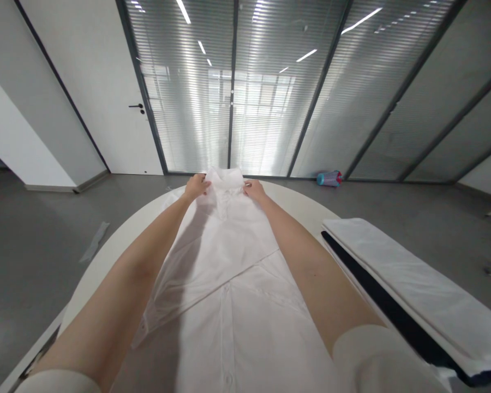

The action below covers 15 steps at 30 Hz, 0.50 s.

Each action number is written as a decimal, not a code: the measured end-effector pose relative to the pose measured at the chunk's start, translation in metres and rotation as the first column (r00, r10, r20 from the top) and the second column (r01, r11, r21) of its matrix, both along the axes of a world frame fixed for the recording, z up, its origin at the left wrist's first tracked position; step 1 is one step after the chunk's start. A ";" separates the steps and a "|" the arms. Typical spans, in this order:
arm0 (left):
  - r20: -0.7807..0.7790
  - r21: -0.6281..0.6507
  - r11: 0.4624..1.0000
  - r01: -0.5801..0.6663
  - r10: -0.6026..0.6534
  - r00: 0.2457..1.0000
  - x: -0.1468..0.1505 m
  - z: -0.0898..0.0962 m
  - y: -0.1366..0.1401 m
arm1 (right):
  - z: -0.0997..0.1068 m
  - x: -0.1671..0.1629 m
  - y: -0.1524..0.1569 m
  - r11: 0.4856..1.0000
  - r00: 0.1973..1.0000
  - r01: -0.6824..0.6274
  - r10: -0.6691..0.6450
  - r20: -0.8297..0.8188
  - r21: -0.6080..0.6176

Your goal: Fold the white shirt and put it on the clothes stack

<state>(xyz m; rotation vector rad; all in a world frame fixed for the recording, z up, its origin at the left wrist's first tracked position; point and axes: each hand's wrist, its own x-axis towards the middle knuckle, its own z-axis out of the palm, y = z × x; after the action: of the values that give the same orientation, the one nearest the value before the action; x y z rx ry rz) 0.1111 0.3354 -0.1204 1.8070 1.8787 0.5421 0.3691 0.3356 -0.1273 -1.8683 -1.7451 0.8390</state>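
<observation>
A white button-up shirt (245,240) lies lengthwise on a round white table (311,204), its collar (225,176) at the far edge. One sleeve is folded diagonally across the front, and the button placket runs down towards me. Both my arms reach forward along its sides. My left hand (197,186) pinches the fabric just left of the collar. On the other side, my right hand (253,189) grips the shirt at the shoulder with thumb and fingers together. The fabric between the hands stands slightly raised at the collar.
To the right lies a stack of folded white and dark garments (409,284). A blue and red patterned cylindrical item (329,178) rests on the floor by the glass partition (262,109). A clear plastic strip (95,241) is on the floor at left, and a white door (102,93) stands beyond.
</observation>
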 end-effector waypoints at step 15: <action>-0.047 0.012 1.000 0.007 -0.007 0.999 0.011 0.011 -0.010 | 0.017 -0.030 -0.003 0.997 0.937 -0.041 0.061 -0.343 0.064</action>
<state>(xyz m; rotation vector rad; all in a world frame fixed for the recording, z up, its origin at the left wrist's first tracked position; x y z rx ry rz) 0.1219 0.3254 -0.1099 1.8486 1.9030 0.5138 0.3396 0.3330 -0.1108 -1.5343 -1.5831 1.0555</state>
